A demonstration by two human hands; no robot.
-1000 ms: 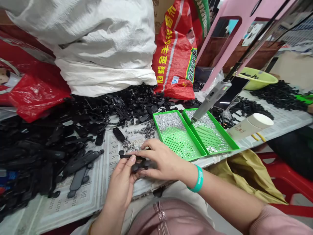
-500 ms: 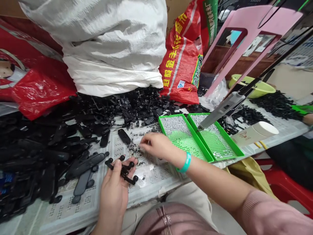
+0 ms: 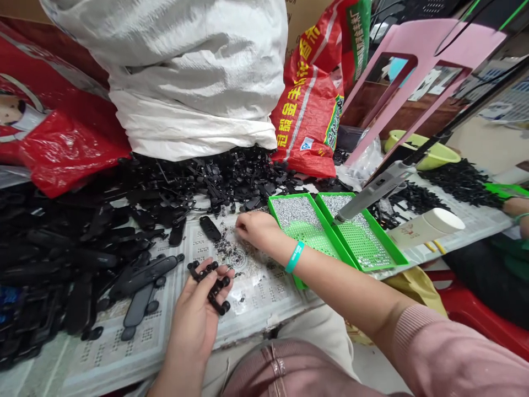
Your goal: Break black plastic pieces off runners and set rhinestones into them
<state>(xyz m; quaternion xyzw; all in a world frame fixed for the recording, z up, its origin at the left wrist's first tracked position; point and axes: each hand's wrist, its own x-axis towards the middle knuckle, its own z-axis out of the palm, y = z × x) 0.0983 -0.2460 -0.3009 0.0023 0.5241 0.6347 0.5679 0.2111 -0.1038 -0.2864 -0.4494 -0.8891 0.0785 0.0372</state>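
Observation:
In my left hand (image 3: pixel 198 309) is a black plastic part with several short arms and round knobs (image 3: pixel 215 286); the thumb presses it against the fingers. My right hand (image 3: pixel 258 231) hovers low over a scatter of tiny dark pieces (image 3: pixel 229 240), its fingertips curled together. Whatever they pinch, if anything, is hidden. A teal wristband (image 3: pixel 295 257) circles that wrist. Just left of the small pieces lies a black oblong part (image 3: pixel 210 228). Right of my right hand stand two green perforated trays (image 3: pixel 316 207) holding many small silvery screws.
An electric screwdriver (image 3: pixel 372 193) hangs with its tip over the trays. Black plastic parts (image 3: pixel 82 248) heap up at left and back, before a white sack (image 3: pixel 198 99) and a red bag (image 3: pixel 306 110). A white cup (image 3: pixel 430 227) lies at right; another person's arm (image 3: pixel 516 207) shows beyond.
My right hand has shifted slightly left and away from me, still near the tiny pieces. The black part in my left hand has turned a little within the fingers.

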